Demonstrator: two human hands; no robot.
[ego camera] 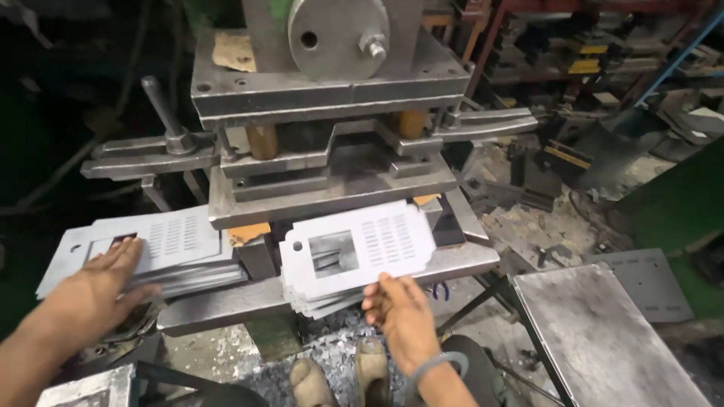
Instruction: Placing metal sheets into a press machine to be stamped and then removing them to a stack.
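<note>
My left hand lies flat on a stack of grey perforated metal plates at the left of the press bed. My right hand holds the near edge of the top plate of a second stack, which rests at the front of the press bed. Each plate has a square cut-out, a small round hole and rows of slots. The steel press die stands just behind both stacks, its upper block lowered.
A flat steel table stands at the right. Metal scrap chips cover the floor around my sandalled feet. Shelves with tooling fill the back right. A clamp lever sticks up at the left.
</note>
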